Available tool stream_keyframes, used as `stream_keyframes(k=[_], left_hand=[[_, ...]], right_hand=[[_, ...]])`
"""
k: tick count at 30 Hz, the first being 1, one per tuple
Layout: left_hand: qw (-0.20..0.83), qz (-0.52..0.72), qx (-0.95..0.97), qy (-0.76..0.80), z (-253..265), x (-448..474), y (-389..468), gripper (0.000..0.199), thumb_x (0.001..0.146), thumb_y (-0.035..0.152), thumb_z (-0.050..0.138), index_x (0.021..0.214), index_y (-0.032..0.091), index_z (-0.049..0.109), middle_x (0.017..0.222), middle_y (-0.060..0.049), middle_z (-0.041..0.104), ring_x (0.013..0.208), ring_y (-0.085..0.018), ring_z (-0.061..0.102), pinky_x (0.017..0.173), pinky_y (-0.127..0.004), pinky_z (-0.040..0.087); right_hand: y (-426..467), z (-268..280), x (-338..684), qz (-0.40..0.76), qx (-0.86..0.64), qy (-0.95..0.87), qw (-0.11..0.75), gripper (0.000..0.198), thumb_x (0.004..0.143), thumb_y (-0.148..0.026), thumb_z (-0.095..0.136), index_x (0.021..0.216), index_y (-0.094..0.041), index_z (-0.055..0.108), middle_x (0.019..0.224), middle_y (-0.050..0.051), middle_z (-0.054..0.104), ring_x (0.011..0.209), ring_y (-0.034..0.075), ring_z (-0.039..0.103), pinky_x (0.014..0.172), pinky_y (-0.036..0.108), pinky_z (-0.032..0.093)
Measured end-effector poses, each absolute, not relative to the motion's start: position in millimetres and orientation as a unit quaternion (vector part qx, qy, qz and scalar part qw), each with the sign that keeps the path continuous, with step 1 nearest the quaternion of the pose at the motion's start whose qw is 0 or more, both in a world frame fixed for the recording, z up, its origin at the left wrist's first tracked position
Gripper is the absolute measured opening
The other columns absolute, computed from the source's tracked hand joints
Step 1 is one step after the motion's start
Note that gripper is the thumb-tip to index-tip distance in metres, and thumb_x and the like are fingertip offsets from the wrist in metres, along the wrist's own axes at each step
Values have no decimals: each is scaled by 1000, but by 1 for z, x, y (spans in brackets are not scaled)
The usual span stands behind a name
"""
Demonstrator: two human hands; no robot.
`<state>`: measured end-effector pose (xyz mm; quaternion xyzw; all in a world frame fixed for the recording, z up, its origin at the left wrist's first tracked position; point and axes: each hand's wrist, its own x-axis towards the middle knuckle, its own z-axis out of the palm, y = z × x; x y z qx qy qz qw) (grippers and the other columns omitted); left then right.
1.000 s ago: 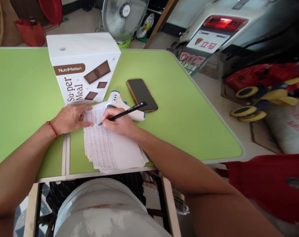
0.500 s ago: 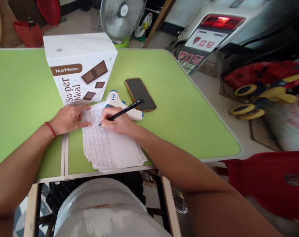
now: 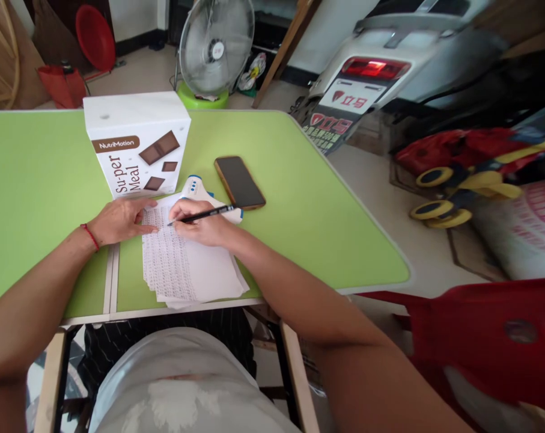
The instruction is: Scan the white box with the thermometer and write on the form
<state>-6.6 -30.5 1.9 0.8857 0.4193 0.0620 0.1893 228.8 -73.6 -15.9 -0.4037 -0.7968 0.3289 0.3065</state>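
Observation:
A stack of paper (image 3: 209, 270) lies near the table's front edge, its left part covered in rows of handwriting. My right hand (image 3: 200, 224) is closed around a black pen (image 3: 209, 213), whose tip meets the sheet near the upper part of the writing. My left hand (image 3: 121, 221) rests at the sheet's upper left edge, thumb and fingers apart, holding nothing. Just beyond my right hand lies a white and blue infrared thermometer (image 3: 197, 189), partly hidden by that hand. A smartphone (image 3: 240, 181) with a dark screen lies to its right.
A white NutriMotion box (image 3: 137, 144) stands on the green table (image 3: 308, 240) behind my left hand. Past the table are a fan (image 3: 216, 51), a scooter (image 3: 362, 72) and a red basin (image 3: 95, 37). A red chair (image 3: 484, 337) stands at the right.
The camera view has shifted, so the table and its items appear further left. The pen leans lower in my right hand, its tip still at the writing. My left hand stays on the paper's edge.

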Motion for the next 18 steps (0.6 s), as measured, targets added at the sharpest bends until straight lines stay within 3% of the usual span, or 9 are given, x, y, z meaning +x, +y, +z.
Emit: stream_keyframes(k=[2,5,9,13,18], left_hand=[[188,58,884,425,3,-7,-31,64,84,52,70,137,17,63,68,0,63,66,-19,58,62,-29,37],[196,56,879,432,6,-7,-33,64,84,50,70,136,15,63,68,0,62,65,-18,57,63,-29,37],[203,69,883,418,7,-9,-35,61,85,51,69,135,17,62,67,2,59,63,-17,55,64,-29,36],[185,69,887,417,7,-8,-33,56,83,48,71,130,18,62,68,3,60,61,-15,54,63,-28,36],[143,67,886,436,55,-7,-56,29,85,38,70,103,15,63,66,3,57,55,-12,47,59,-26,33]], right_hand=[[-81,-5,232,236,-407,-837,280,14,86,-10,53,92,-20,61,90,3,66,79,16,57,68,29,38],[-94,12,234,83,-405,-895,166,23,93,-5,48,100,-17,66,95,9,65,80,19,54,65,32,29],[-100,21,231,12,-416,-909,36,34,92,6,39,97,-15,66,94,11,63,76,19,50,63,34,25],[-96,20,225,-8,-432,-902,9,32,97,1,38,98,-14,67,96,14,65,76,20,51,63,34,26],[-95,30,234,-8,-467,-884,23,32,99,-3,43,114,-14,69,101,14,69,82,22,58,64,34,30]])
